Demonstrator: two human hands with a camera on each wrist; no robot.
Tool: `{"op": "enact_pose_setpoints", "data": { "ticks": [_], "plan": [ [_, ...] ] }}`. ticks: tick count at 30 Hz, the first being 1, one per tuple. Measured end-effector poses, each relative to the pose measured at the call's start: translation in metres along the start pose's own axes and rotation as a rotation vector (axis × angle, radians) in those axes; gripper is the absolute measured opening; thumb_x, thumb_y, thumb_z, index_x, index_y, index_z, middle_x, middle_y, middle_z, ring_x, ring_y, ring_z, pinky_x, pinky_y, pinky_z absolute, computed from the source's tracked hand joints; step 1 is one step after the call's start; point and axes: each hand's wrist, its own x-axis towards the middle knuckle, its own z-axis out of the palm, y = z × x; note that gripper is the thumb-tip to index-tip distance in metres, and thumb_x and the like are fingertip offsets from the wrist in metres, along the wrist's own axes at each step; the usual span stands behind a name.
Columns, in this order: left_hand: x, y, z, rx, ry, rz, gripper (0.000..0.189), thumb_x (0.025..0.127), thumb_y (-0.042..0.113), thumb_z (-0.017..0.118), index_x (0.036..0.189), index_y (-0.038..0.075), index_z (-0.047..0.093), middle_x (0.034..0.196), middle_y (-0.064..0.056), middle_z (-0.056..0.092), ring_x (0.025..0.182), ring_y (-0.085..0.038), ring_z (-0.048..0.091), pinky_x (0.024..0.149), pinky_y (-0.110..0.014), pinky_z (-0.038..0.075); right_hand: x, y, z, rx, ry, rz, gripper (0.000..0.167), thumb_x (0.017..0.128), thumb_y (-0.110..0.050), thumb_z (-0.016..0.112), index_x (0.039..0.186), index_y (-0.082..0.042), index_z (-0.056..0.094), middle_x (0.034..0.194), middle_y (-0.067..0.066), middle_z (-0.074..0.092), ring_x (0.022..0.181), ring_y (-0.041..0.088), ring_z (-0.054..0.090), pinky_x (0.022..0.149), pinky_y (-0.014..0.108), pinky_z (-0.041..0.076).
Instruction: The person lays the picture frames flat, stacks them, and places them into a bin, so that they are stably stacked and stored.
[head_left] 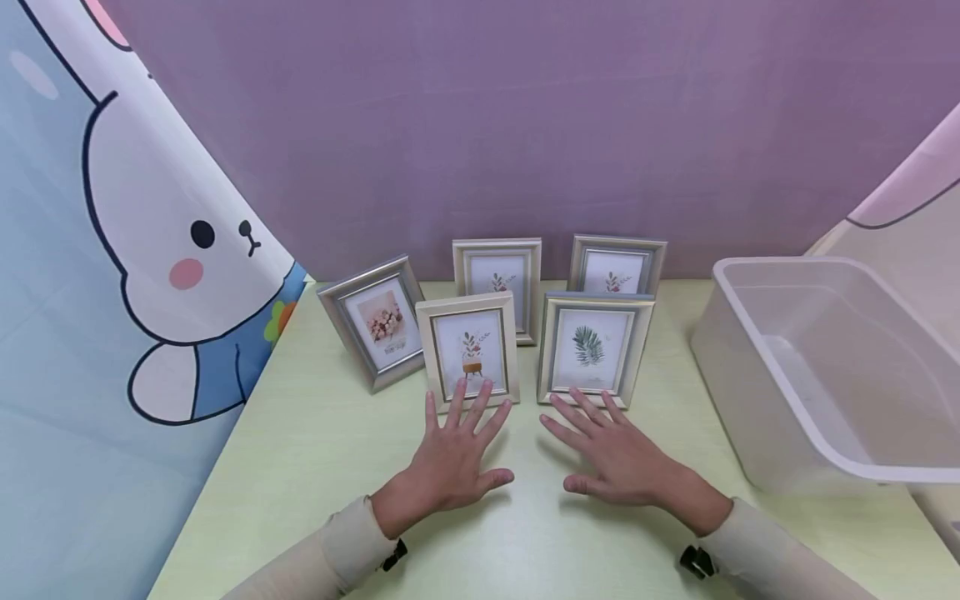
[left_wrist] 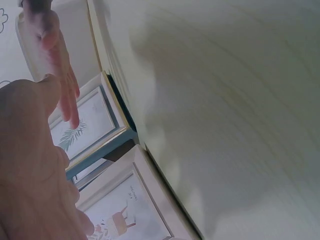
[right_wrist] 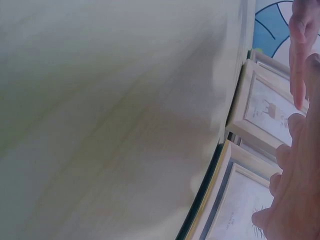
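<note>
My left hand [head_left: 456,458] is held palm down with fingers spread, in front of a cream picture frame [head_left: 512,367] with a potted-plant print. My right hand [head_left: 618,458] is spread likewise before a silver-and-cream picture frame [head_left: 546,358] showing a green leaf. Neither hand holds anything; both seem to hover over the table. A tilted grey-silver picture frame [head_left: 408,367] with a pink flower print stands at the left. Behind the front pair, a champagne picture frame [head_left: 534,283] and a grey-gold picture frame [head_left: 656,258] are partly hidden.
A large white plastic bin [head_left: 780,375] stands on the right side of the pale green table [head_left: 315,475]. A purple cloth backdrop [head_left: 525,125] rises behind the frames. On the left hangs a blue cloth [head_left: 45,333] with a cartoon rabbit.
</note>
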Motion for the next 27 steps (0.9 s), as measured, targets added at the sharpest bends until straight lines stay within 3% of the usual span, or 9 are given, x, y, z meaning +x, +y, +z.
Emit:
{"op": "enact_pose_setpoints", "data": {
  "ticks": [17, 27],
  "plan": [
    [0.001, -0.002, -0.003, 0.000, 0.038, -0.014, 0.093, 0.092, 0.072, 0.053, 0.164, 0.025, 0.018, 0.173, -0.012, 0.007, 0.156, -0.049, 0.009, 0.112, -0.085, 0.014, 0.002, 0.001, -0.004, -0.006, 0.009, -0.003, 0.088, 0.089, -0.057, 0.067, 0.161, -0.022, 0.031, 0.167, 0.014, 0.030, 0.152, 0.046, 0.029, 0.115, 0.074, 0.027],
    [0.006, -0.005, -0.007, -0.153, 0.119, -0.030, 0.088, 0.097, 0.060, 0.056, 0.164, 0.017, 0.018, 0.172, -0.017, 0.006, 0.155, -0.050, 0.009, 0.112, -0.083, 0.019, 0.006, 0.007, -0.017, 0.029, 0.044, 0.019, 0.088, 0.089, -0.053, 0.071, 0.160, -0.017, 0.034, 0.165, 0.016, 0.033, 0.151, 0.045, 0.032, 0.116, 0.072, 0.029]
  ]
}}
